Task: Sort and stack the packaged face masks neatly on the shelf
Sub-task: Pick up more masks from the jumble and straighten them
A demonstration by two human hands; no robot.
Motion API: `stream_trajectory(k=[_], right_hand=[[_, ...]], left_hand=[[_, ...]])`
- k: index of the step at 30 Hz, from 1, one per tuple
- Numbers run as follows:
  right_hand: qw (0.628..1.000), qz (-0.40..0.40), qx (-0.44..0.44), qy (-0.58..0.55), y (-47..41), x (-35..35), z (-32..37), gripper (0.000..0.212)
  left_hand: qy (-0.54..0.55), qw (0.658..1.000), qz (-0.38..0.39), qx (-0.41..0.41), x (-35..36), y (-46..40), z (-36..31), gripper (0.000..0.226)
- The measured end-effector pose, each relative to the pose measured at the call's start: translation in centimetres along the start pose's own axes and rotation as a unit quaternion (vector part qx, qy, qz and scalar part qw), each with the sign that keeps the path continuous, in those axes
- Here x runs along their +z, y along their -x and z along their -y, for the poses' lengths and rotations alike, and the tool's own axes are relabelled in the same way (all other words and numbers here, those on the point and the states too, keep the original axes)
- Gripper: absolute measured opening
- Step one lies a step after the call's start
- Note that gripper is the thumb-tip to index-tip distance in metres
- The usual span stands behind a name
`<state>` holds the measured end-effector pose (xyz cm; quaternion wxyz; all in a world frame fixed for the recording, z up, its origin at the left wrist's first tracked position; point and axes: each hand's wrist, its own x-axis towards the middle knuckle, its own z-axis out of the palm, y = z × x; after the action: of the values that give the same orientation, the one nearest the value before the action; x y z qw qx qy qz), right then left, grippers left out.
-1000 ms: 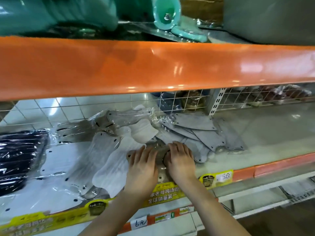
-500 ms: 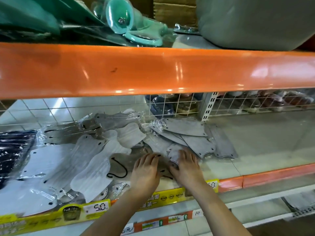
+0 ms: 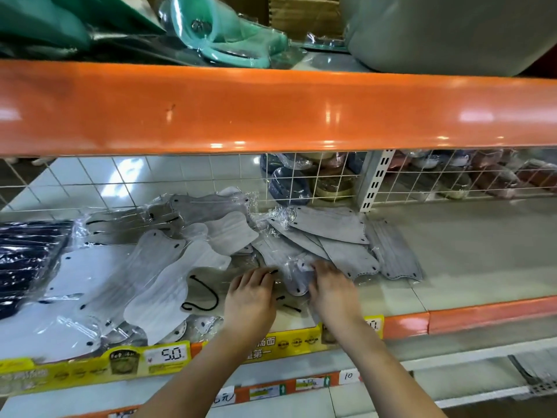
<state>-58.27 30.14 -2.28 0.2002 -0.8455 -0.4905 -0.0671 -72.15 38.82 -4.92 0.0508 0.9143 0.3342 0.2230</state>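
On the shelf (image 3: 470,263), both hands amid packaged masks (image 3: 328,227)

Glossy orange metal beam (image 3: 271,110) across the upper frame; crinkly clear plastic wraps matt grey cloth masks (image 3: 328,227); white wire grid (image 3: 331,176) behind.

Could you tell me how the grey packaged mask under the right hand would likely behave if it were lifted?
The grey packaged mask looks thin and flat, so probably light and floppy. Its glossy, crinkled wrap suggests it may slide off neighbouring packs. The right hand rests on it.
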Motion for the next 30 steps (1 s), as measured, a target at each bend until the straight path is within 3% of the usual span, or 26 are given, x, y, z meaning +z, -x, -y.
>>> stream_trajectory(k=[3, 6, 8, 10, 13, 15, 17, 19, 21, 26, 28, 30], right_hand=[[0.986, 0.002, 0.068, -0.153, -0.8, -0.9, -0.2, 0.032], [0.94, -0.049, 0.094, -0.325, -1.2, -2.1, 0.5, 0.034], [0.867, -0.084, 0.122, -0.475, -1.5, -3.0, 1.2, 0.033], [0.78, -0.096, 0.171, -0.594, -1.7, -3.4, 1.6, 0.026], [0.651, -0.101, 0.235, -0.714, -2.1, -4.4, 1.9, 0.02], [0.56, -0.105, 0.247, -0.784, -2.5, -5.0, 1.9, 0.018], [0.512, -0.112, 0.248, -0.815, -2.9, -5.2, 1.6, 0.017], [0.491, -0.118, 0.243, -0.828, -3.0, -4.9, 1.2, 0.015], [0.472, -0.118, 0.25, -0.837, -2.8, -4.6, 0.9, 0.014], [0.453, -0.085, 0.307, -0.833, -1.9, -3.2, 0.2, 0.016], [0.457, -0.083, 0.324, -0.824, -1.7, -2.3, 0.0, 0.017], [0.472, -0.087, 0.341, -0.808, -1.7, -1.4, -0.2, 0.015]], left_hand=[[0.003, 1.0, 0.002, -0.005, 0.0, 0.0, -0.1, 0.039], [0.006, 1.0, -0.003, 0.0, 0.0, 0.0, 0.1, 0.033], [0.005, 1.0, -0.001, -0.002, -0.1, 0.0, 0.1, 0.023], [0.028, 1.0, 0.01, -0.01, -0.1, 0.0, 0.1, 0.034], [0.142, 0.989, 0.016, -0.033, -1.2, 0.0, -0.3, 0.034], [0.261, 0.961, 0.014, -0.092, -2.8, 0.0, -1.0, 0.032], [0.393, 0.904, 0.029, -0.164, -4.4, -0.4, -1.7, 0.031], [0.493, 0.841, 0.006, -0.223, -5.1, -1.1, -1.8, 0.03], [0.537, 0.796, -0.016, -0.28, -5.4, -1.9, -1.1, 0.049], [0.457, 0.834, 0.048, -0.306, -5.9, -2.8, 0.8, 0.064], [0.454, 0.831, 0.08, -0.312, -5.8, -2.6, 1.4, 0.051], [0.425, 0.853, 0.098, -0.286, -5.9, -2.4, 1.8, 0.023]])
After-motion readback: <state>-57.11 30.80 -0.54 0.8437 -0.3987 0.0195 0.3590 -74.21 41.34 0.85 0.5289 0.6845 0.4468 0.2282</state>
